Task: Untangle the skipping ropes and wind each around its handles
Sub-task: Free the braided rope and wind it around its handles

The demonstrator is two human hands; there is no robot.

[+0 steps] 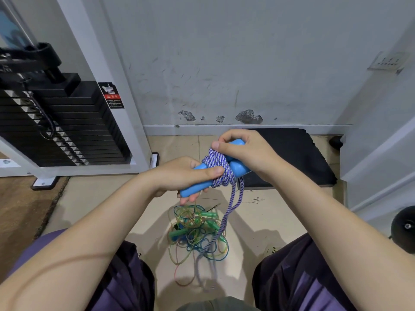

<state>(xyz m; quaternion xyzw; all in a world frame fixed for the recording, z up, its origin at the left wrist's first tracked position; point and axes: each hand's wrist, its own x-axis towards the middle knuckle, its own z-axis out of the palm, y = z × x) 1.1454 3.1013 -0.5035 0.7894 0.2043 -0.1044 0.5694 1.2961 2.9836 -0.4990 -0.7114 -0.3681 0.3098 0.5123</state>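
Nearest, below the handles, the tangle (197, 234) of thin green, blue and orange ropes lies on the floor (94, 198) between the person's knees, with green handles (190, 223) buried in it. The loose tail of the purple rope (226, 212) hangs from the handles down into that tangle, and its lower end is blurred, so I cannot tell whether it is caught in the thin ropes.

Above the tangle, the left hand (179, 176) grips the pair of blue handles (195, 189), fingers (188, 199) curled under them and thumb pressed on the wound coil (219, 169). The right hand (242, 151), just beyond, is clenched over the far ends of the handles, pinching the rope at the top of the coil with thumb and forefinger.

The step in hand looks like winding the purple rope, several turns done and a long tail left. To do it well, I judge the left thumb should pin the last turn while the right hand lays each new turn snug beside the one before, not piled on top. Draw the tail up gently: if it drags the tangle along, stop and free it first. Keep both handles parallel and touching, so the coil cannot slip off.

Beyond the handles lie a black mat (298, 158) and the scuffed wall (224, 63); left of them stands a weight stack (67, 126).
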